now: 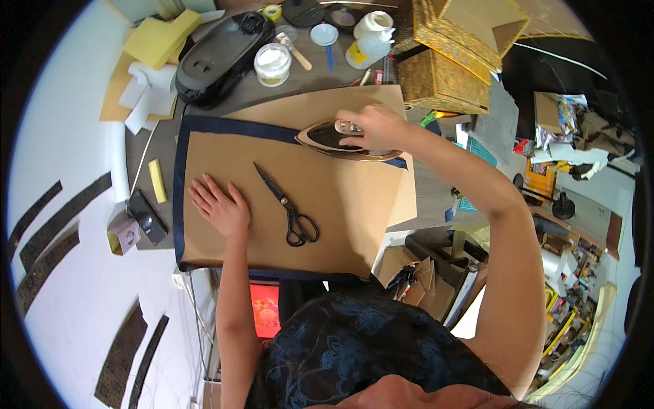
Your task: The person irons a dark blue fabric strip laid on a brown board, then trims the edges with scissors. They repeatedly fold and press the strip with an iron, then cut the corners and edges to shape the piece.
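Observation:
My right hand (377, 127) is closed around the handle of a clothes iron (319, 138), whose pointed tip faces left. The iron rests on the far edge of a brown paperboard sheet (332, 199), over a dark blue fabric border (240, 126). That border also runs down the sheet's left side and shows along its near edge. Flat on the left part of the sheet lies my left hand (225, 207), fingers spread and nothing held. Between my hands is a pair of black tailor's scissors (288, 204), blades pointing away from me.
Behind the sheet stand a black plastic base (225, 56), a jar of white paste (272, 64) and a squeeze bottle (365, 48). A box (442, 79) sits at the far right. At left are a smartphone (147, 217) and a yellow block (158, 180).

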Action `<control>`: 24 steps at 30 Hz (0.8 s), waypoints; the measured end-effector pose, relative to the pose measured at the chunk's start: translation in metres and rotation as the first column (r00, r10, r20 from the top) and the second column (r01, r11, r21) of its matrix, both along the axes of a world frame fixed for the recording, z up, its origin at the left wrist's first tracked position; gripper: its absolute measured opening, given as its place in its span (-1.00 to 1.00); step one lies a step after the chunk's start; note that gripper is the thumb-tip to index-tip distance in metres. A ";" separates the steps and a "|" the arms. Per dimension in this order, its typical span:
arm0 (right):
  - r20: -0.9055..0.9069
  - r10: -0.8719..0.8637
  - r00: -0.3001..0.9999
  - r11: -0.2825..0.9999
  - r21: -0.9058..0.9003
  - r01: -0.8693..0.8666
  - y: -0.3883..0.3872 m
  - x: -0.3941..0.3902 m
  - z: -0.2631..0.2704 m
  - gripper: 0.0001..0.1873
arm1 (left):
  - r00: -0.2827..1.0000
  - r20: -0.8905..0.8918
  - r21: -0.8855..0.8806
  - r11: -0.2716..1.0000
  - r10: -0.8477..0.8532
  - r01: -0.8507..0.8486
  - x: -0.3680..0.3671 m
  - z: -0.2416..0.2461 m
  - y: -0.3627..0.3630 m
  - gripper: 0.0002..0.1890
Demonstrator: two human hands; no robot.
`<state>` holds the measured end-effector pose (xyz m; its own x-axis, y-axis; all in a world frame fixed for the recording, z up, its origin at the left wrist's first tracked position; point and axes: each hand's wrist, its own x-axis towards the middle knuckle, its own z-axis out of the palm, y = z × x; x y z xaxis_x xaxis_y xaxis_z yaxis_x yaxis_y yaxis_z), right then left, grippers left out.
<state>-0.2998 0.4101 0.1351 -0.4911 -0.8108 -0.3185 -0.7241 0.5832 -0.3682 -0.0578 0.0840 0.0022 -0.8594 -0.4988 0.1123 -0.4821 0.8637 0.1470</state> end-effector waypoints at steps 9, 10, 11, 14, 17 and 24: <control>-0.056 -0.143 0.988 0.988 -0.073 0.139 0.066 0.022 -0.008 -0.56 | 1.000 -0.007 -0.020 1.000 -0.017 0.016 0.000 -0.001 -0.002 -0.28; -0.056 -0.163 0.985 0.987 -0.004 0.163 0.073 0.028 -0.007 -0.56 | 1.000 -0.013 -0.018 1.000 -0.025 0.025 -0.001 -0.001 -0.002 -0.28; -0.035 -0.167 0.985 0.986 -0.011 0.167 0.080 0.030 -0.006 -0.56 | 0.999 -0.027 -0.016 0.999 -0.034 0.033 -0.002 -0.001 -0.003 -0.28; 0.019 -0.221 0.975 0.975 0.026 0.221 0.095 0.027 -0.003 -0.56 | 0.999 -0.016 -0.021 0.999 -0.037 0.037 -0.006 -0.002 -0.004 -0.27; -0.036 -0.230 0.973 0.971 -0.073 0.227 0.107 0.042 -0.004 -0.55 | 0.999 -0.019 -0.024 0.999 -0.036 0.035 -0.005 -0.002 -0.004 -0.27; -0.025 -0.346 0.938 0.934 -0.099 0.342 0.143 0.093 -0.010 -0.55 | 0.999 -0.039 -0.051 0.998 -0.034 0.032 -0.004 -0.005 -0.004 -0.28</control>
<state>-0.2071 0.5531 0.1252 -0.7563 -0.6146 -0.2242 -0.5007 0.7643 -0.4063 -0.0621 0.0799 -0.0030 -0.8697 -0.4630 0.1710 -0.4478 0.8859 0.1210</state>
